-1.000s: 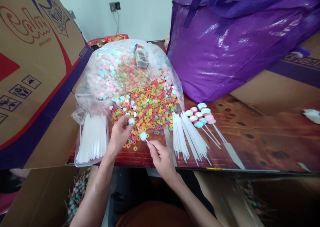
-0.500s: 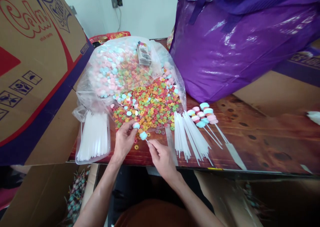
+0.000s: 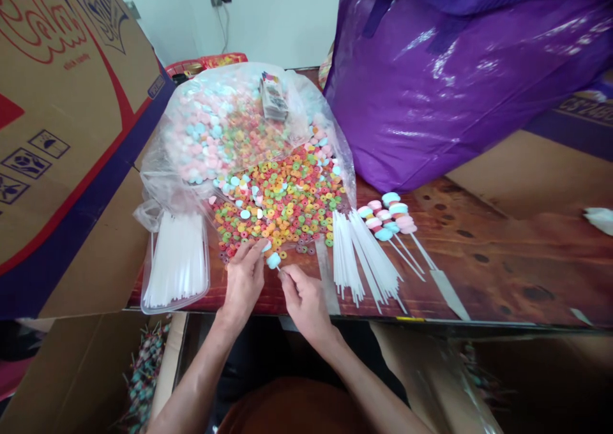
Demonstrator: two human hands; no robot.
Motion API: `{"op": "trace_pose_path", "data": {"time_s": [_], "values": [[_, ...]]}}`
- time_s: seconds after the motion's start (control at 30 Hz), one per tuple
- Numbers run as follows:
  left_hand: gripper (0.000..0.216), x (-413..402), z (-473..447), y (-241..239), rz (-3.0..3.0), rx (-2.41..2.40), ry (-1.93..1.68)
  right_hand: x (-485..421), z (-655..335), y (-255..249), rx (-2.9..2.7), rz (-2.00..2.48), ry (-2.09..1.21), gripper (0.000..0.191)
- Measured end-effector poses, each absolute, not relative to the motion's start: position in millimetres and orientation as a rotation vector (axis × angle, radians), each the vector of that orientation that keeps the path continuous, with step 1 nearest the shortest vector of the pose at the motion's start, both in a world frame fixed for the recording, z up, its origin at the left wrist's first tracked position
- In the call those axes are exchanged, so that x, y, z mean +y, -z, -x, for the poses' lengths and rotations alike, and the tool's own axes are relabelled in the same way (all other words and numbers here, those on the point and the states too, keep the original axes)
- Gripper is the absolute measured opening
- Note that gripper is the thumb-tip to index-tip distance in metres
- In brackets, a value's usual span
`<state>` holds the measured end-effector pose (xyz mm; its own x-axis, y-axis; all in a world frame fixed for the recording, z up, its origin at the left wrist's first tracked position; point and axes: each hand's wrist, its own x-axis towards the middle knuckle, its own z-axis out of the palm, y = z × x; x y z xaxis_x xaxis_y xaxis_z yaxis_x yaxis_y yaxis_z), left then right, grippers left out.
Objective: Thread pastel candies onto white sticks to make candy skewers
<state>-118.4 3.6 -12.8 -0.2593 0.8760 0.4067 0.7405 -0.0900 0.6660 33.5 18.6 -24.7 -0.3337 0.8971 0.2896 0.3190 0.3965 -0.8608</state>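
My right hand [image 3: 304, 297] is closed around a thin white stick, and a light blue marshmallow [image 3: 273, 260] sits on the stick's upper end. In my left hand [image 3: 245, 274], the fingers are pinched on another pale blue marshmallow [image 3: 267, 247], touching or just beyond the skewered one; whether the stick has entered it I cannot tell. Beyond both hands spreads a pile of ring gummies [image 3: 297, 198] in red, orange, yellow and green, with some loose marshmallows among them. Right of my right hand lie loose white sticks [image 3: 366, 255] and several finished candy skewers [image 3: 387, 217].
A clear tub of white sticks [image 3: 175, 261] stands at the left. Behind the gummies lies a clear plastic bag [image 3: 191, 127] of candy with a small stack of cards [image 3: 274, 99] on it. A cardboard box [image 3: 71, 147] and a purple bag [image 3: 454, 89] flank the table [image 3: 502, 274].
My left hand has turned over the marshmallow and moved slightly right, against the skewer's tip. My right hand still holds the stick. The whole view has shifted a little.
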Motion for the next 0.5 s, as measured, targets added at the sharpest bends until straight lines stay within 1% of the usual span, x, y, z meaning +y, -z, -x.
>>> {"op": "trace_pose_path", "data": {"time_s": [0.13,0.3,0.5], "values": [[0.035,-1.0,112.9,10.6,-1.842,1.949,-1.259,17.3,-32.5,25.2,-1.813,1.072,-0.951,0.023],[0.031,-4.4,102.3,9.6,-1.679,1.883,-1.226,17.5,-32.3,25.2,-1.818,1.096,-0.944,0.025],[0.03,1.5,95.0,11.2,-1.545,1.79,-1.267,22.0,-31.8,24.7,-1.77,1.237,-0.925,0.027]]}}
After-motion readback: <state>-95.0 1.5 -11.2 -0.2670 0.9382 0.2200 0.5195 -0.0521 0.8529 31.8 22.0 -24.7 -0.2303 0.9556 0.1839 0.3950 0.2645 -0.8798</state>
